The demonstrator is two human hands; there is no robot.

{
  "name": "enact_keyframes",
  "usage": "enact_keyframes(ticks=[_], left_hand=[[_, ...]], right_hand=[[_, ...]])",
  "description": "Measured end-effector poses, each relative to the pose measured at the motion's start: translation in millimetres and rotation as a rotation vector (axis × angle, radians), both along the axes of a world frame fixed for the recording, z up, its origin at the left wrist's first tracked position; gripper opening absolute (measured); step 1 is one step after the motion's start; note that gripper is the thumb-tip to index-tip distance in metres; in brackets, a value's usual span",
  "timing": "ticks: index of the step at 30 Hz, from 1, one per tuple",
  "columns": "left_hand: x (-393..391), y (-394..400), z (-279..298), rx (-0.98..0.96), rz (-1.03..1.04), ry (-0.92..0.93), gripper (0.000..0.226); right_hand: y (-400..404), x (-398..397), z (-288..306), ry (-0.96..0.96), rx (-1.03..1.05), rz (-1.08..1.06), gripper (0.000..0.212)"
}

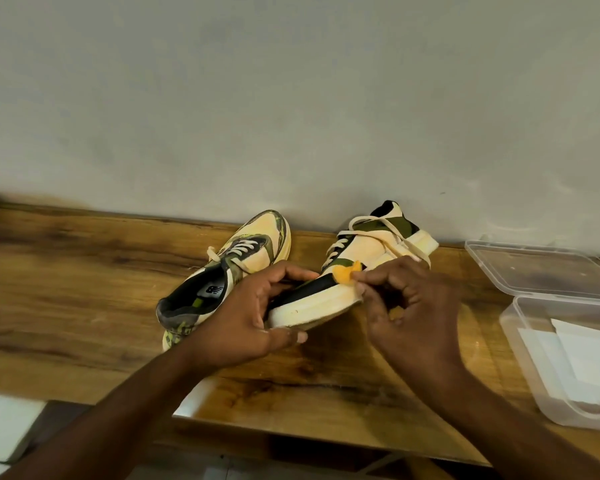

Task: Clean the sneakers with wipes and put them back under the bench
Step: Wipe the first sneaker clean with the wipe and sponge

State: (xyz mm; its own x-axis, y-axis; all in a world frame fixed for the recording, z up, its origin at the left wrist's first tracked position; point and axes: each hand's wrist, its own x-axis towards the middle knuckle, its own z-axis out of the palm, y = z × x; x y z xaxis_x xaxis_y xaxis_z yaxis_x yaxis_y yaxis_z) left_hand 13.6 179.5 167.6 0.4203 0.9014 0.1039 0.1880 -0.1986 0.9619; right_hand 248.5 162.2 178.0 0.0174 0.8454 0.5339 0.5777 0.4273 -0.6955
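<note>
The right sneaker [354, 271] was held tilted over the bench [84, 271], its heel toward the person and its toe pointing far right toward the wall [291, 98]. The left hand [257, 317] gripped the heel end, fingers curled over the collar and thumb under the sole, so the pale midsole faced the camera. The right hand [409, 306] pinched a small, crumpled wipe [347, 273], stained orange-yellow, between thumb and fingertips and pressed it on the upper just above the midsole, at mid-length. The other sneaker [222, 271] lay flat on the bench just to the left, toe toward the wall, nobody touching it.

At the right edge stood an open clear tub [520, 327] with white sheets [582, 362] inside, probably fresh wipes, and its lid [534, 268] lay beyond it.

Judging by its looks, the sneaker should be light and easy to hold one-handed. The sole looked firm and would give the best purchase; the upper seemed soft fabric that would dent under pressure, so a grip at the heel counter or across the sole suited scrubbing. The loose laces could snag. The wipe was limp, likely damp, and already dirty, so a fresh one might soon be needed.
</note>
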Motion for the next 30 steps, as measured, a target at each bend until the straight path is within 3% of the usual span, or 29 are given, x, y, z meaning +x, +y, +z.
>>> enact_keyframes(ticks=[6,14,18,23,26,30], left_hand=[[-1.5,3.9,0.1,-0.014,-0.027,0.021,0.068],[1.1,2.0,2.5,-0.047,0.020,0.021,0.069],[3.3,1.7,4.5,-0.075,0.053,-0.015,0.069],[1.0,3.2,5.7,-0.065,0.008,0.017,0.069],[-0.3,3.8,7.8,-0.091,0.033,0.033,0.076],[0.7,6.6,7.2,-0.101,0.065,0.059,0.079]], right_hand=[[-18.9,-19.8,-4.6,-0.159,0.134,0.224,0.025],[7.6,7.7,1.8,-0.078,-0.038,-0.078,0.025],[-13.4,-23.8,5.5,-0.140,0.044,0.096,0.027],[-25.1,-39.1,0.4,-0.358,0.083,0.293,0.034],[-15.9,-18.9,4.2,-0.335,0.067,0.201,0.032],[7.3,16.7,8.7,-0.162,-0.055,-0.053,0.030]])
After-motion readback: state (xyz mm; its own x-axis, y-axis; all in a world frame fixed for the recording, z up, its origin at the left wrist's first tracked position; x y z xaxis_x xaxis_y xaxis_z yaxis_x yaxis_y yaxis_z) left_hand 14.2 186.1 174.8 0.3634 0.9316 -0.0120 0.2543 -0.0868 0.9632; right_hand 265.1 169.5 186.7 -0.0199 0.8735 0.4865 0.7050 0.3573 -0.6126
